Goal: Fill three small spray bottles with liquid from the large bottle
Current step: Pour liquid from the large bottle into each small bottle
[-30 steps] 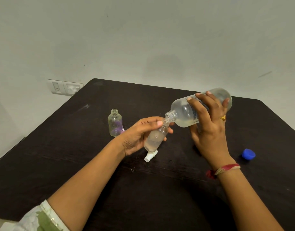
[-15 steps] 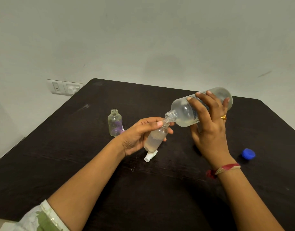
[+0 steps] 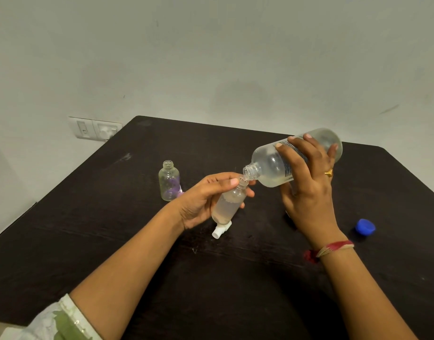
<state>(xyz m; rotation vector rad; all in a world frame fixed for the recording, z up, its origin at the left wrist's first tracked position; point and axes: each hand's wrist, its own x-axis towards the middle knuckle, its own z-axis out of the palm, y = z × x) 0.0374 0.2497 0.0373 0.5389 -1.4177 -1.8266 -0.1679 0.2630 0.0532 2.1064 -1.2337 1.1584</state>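
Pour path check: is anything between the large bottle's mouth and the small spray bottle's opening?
Nothing visible. The large bottle, tilted in the right hand, has its mouth at the opening of the small spray bottle; the left hand grips beside the neck, not over it.

The table (image 3: 113, 241) is showing a very dark brown, almost black, with faint pale scuffs. The wall (image 3: 211, 57) is looking pale grey-green, its switch plate (image 3: 94, 128) white. The large bottle (image 3: 267, 165) is appearing clear and frosted, with dark print. The small bottle (image 3: 229, 204) is showing cloudy whitish liquid; the second small bottle (image 3: 169, 182) is showing purple through clear sides. The spray cap (image 3: 220, 230) is looking white, the lid (image 3: 365, 227) bright blue, the ring (image 3: 329, 173) gold, the wrist thread (image 3: 336, 247) red and yellowish, the sleeve (image 3: 59, 322) pale with green patches.
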